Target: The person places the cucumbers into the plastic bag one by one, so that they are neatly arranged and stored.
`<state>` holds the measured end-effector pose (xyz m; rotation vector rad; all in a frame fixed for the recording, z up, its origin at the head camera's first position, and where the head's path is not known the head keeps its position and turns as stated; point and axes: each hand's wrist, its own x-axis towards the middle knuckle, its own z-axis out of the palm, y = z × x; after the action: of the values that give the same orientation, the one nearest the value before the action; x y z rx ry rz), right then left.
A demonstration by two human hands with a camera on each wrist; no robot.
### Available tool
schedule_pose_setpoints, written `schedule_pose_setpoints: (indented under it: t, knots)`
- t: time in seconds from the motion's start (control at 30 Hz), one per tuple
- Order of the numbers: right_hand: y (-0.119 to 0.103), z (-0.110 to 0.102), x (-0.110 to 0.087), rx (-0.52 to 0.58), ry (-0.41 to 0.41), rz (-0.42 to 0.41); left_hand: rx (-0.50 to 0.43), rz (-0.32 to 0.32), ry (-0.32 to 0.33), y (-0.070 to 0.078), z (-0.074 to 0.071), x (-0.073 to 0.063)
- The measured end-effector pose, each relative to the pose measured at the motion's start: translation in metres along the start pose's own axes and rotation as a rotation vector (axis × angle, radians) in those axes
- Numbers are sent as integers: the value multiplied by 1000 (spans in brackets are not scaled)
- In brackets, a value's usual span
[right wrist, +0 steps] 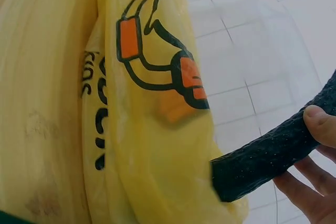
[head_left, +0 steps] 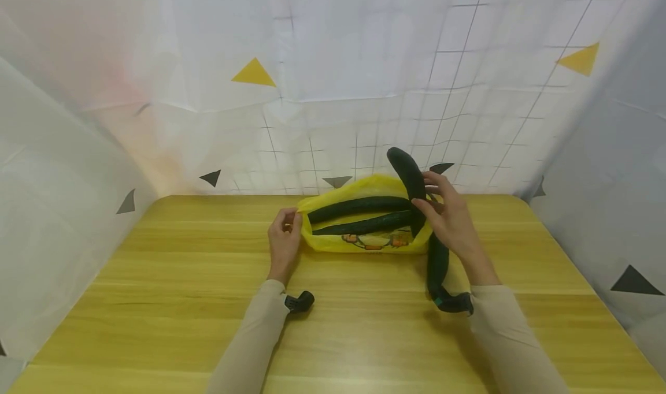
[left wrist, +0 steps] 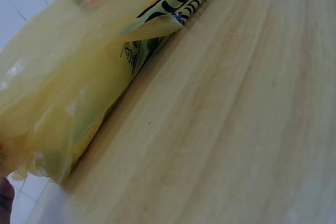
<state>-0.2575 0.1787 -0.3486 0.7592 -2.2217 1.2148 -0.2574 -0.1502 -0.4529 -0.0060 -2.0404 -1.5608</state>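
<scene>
A yellow plastic bag (head_left: 328,244) with a dark and orange print lies with its mouth spread. Two dark green cucumbers (head_left: 359,208) lie inside it. At the bag's left end, my left hand (head_left: 284,238) pinches the rim between thumb and fingers. My right hand (head_left: 450,218) grips another cucumber (head_left: 406,168) between thumb and fingers, tilted over the bag's right end. In the right wrist view this cucumber's blunt end (right wrist: 231,179) is beside the yellow plastic. A further dark green cucumber (head_left: 438,261) rests on the table beneath my right wrist.
The wooden table (head_left: 182,301) extends to both sides and toward me. White sheets (head_left: 354,47) with grid lines and triangles stand behind it and at both sides. A small black camera (head_left: 299,301) is worn on my left wrist, and another (head_left: 455,303) on the right.
</scene>
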Motion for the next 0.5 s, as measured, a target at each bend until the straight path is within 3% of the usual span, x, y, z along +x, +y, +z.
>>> schedule_pose_setpoints:
  t: [0.3, 0.5]
  knots:
    - [2, 6, 0, 20, -2, -18, -2, -12, 1, 1, 1, 0]
    - [1, 11, -1, -54, -28, -83, -18, -7, 3, 0, 2, 1]
